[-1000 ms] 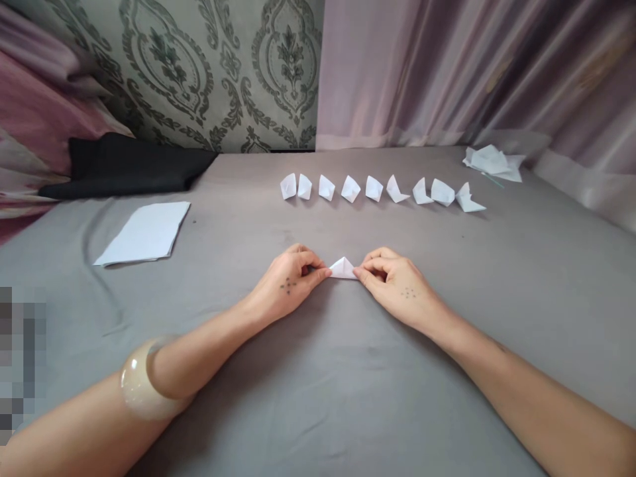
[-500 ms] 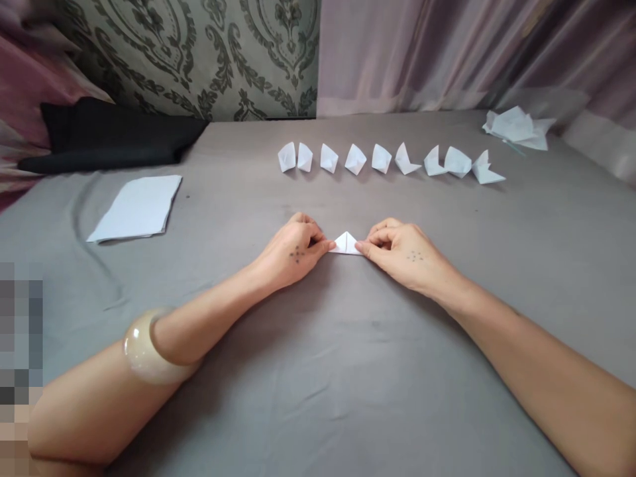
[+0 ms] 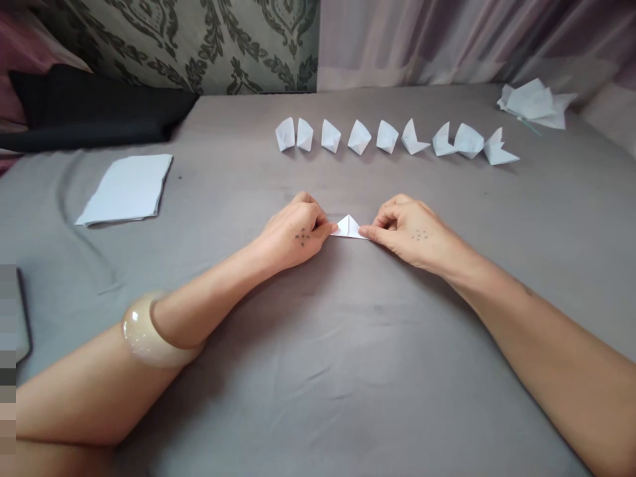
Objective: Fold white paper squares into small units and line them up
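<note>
A small folded white paper (image 3: pixel 348 226), triangular with a crease down its middle, is held low over the grey cloth between both hands. My left hand (image 3: pixel 304 228) pinches its left corner between thumb and fingers. At the right corner, my right hand (image 3: pixel 407 228) grips it the same way. The thumbs lie on the near face; the fingers behind the paper are partly hidden. Beyond the hands stands a row of several folded white paper shapes (image 3: pixel 359 137), some of them spread into points.
A stack of white paper sheets (image 3: pixel 126 189) lies at the left on the grey cloth (image 3: pixel 318 371). Behind it is a black folded cloth (image 3: pixel 99 109). Crumpled white papers (image 3: pixel 534 103) sit at the far right. A dark-edged object (image 3: pixel 22 318) shows at the left edge.
The view has tilted down slightly, so things at the back appear higher. Both hands keep their pinch on the folded paper, whose shape looks the same.
</note>
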A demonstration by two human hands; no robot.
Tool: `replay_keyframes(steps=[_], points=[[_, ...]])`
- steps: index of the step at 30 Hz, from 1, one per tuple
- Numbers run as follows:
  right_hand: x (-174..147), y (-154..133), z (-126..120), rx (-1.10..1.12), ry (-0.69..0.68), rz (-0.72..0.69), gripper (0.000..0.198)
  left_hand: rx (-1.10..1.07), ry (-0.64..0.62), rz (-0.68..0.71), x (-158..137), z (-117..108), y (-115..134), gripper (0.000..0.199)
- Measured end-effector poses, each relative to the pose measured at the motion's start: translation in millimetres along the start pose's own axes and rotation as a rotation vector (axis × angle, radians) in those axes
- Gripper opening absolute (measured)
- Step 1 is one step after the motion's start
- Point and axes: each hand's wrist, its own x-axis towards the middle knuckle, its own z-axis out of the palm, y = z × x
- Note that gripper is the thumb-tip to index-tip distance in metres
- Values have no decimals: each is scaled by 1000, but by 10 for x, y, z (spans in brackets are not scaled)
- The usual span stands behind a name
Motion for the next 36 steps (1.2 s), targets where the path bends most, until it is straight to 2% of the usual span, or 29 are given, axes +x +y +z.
replay_keyframes(steps=[5,7,10,13,16,19,21,23,25,27,29,36], points=[[-44,26,-13,-22,12,-27,17,23,33,37,-1,-5,2,21],[-91,1,9,-17,53,-120,11,24,37,40,-2,-1,-1,21],[-189,-68,68,-74,48,-404,31,11,42,69,13,10,-24,22],[-278,-129,116,-258,-38,-518,47,-17,58,93,46,5,-65,23],[-311,-143,128,-360,-61,-530,51,-105,61,56,54,-26,-110,25],[-289,-116,125,-353,-48,-538,51,-195,147,80,-20,-43,-135,22],[-271,-93,123,-328,-45,-541,51,-131,216,242,-116,-22,-115,22],[-267,-82,119,-309,-44,-545,51,37,192,463,-222,26,-62,29],[-283,-88,111,-303,-32,-548,49,291,115,569,-307,89,6,31],[-316,-110,103,-297,-11,-543,47,491,113,579,-354,149,63,33],[-355,-139,99,-307,0,-525,44,581,132,534,-368,189,92,39],[-389,-202,125,-402,-14,-444,41,624,150,507,-361,194,104,41]])
